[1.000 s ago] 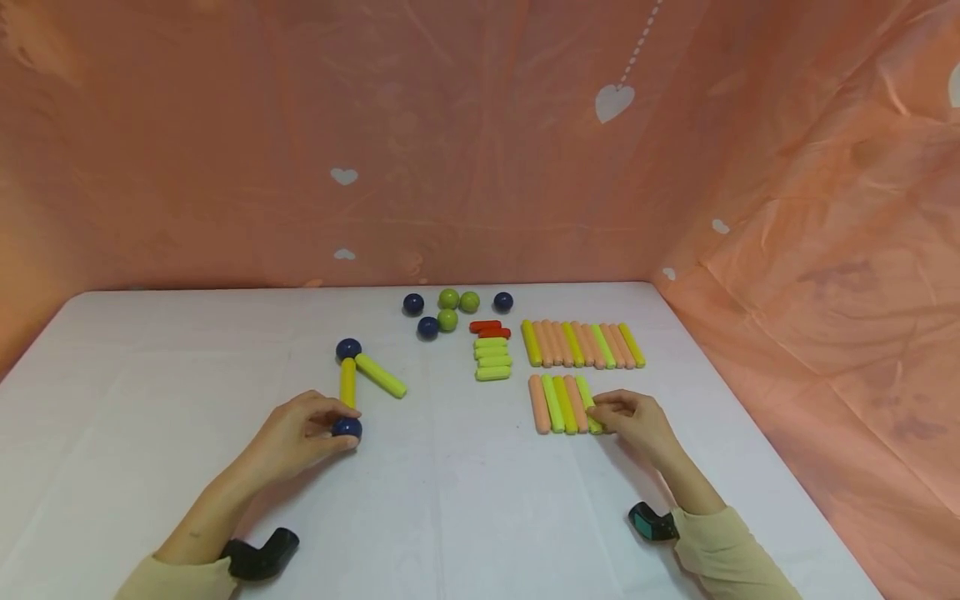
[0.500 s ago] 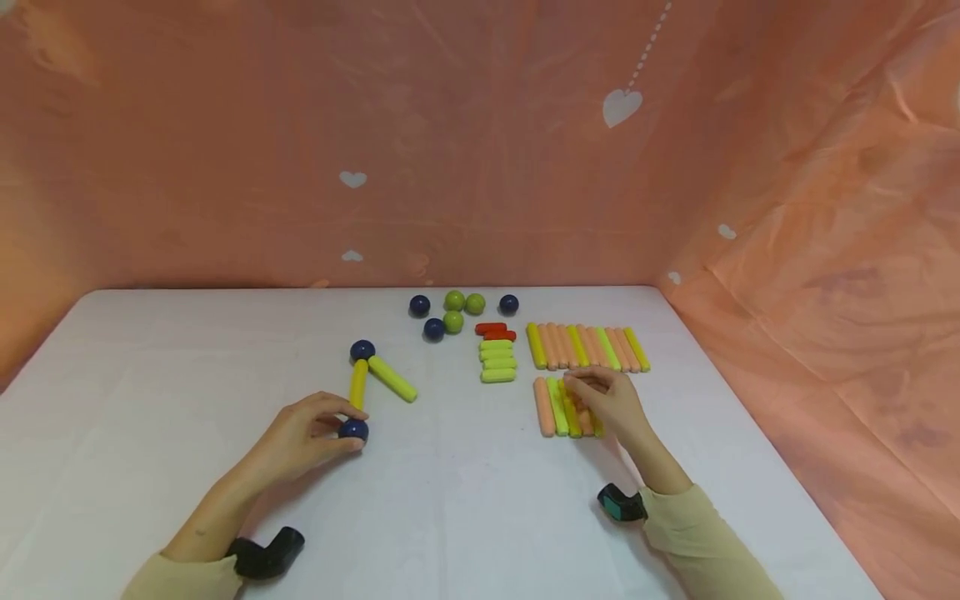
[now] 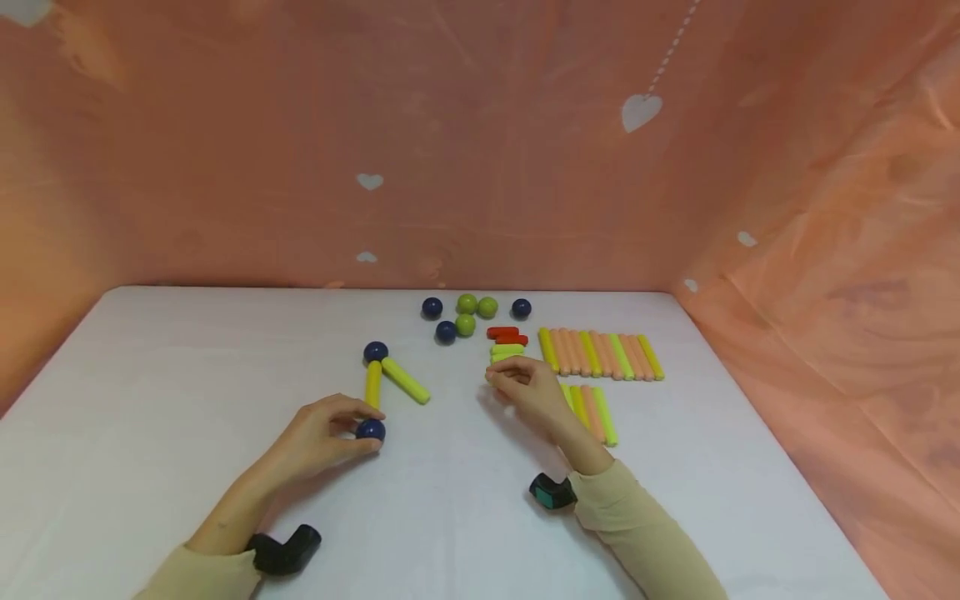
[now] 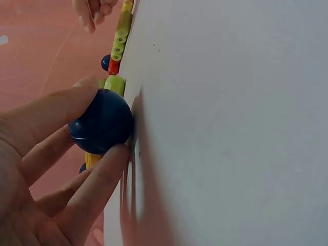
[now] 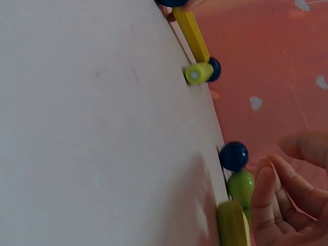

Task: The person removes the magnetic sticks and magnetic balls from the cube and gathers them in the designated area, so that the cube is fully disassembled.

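Observation:
My left hand [image 3: 322,433] holds a dark blue ball [image 4: 102,120] between thumb and fingers, low at the table. Beyond it, a yellow stick [image 3: 372,385] runs from this ball to a second blue ball [image 3: 376,352]. A lime stick [image 3: 406,381] slants away from that far ball. My right hand [image 3: 532,392] hovers by the short lime sticks [image 3: 507,350], partly covering them. In the right wrist view its fingers are loosely bent, and nothing shows between them.
Loose blue balls [image 3: 446,332] and green balls [image 3: 466,325] lie at the back, near two short red sticks [image 3: 502,332]. To the right is a long row of coloured sticks [image 3: 600,354]. A shorter row [image 3: 591,412] sits before it, partly behind the right arm.
My right hand has moved left from the shorter row of sticks, past its left end, to the short lime sticks. My left hand still holds the ball. The view has shifted slightly.

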{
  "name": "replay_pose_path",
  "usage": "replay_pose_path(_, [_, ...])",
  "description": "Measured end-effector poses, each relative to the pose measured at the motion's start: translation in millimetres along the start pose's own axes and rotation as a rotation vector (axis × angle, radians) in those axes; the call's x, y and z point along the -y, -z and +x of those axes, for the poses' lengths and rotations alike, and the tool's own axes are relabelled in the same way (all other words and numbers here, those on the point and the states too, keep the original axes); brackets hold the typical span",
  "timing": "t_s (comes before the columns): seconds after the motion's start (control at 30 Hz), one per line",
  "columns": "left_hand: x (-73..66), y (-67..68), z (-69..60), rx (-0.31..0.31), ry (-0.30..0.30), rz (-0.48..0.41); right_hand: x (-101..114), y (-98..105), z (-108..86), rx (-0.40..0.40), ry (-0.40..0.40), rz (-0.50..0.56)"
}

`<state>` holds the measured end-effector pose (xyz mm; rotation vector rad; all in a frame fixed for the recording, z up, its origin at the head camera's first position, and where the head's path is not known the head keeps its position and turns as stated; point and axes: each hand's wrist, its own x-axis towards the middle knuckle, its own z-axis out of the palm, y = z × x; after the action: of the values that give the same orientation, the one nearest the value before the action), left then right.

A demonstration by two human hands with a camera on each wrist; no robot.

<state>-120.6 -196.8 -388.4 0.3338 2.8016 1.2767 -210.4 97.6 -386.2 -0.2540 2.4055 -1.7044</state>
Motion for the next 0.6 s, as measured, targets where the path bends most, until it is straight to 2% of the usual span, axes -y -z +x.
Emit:
replay_pose_path(0.2, [-2.7, -1.1, 0.8, 0.009, 0.019, -0.014, 1.6, -19.1, 7.6, 0.055, 0.039, -0.015])
replay_pose_path(0.43, [-5.0, -2.5, 6.2, 0.001, 0.042, -0.004, 13.3, -43.2, 18.7, 0.156, 0.062, -0.028])
replay_pose_path(0.6, [-4.1, -1.7, 11.3, 0.011, 0.039, -0.007, 20.0, -59.0, 31.0, 0.172, 0.052, -0.088])
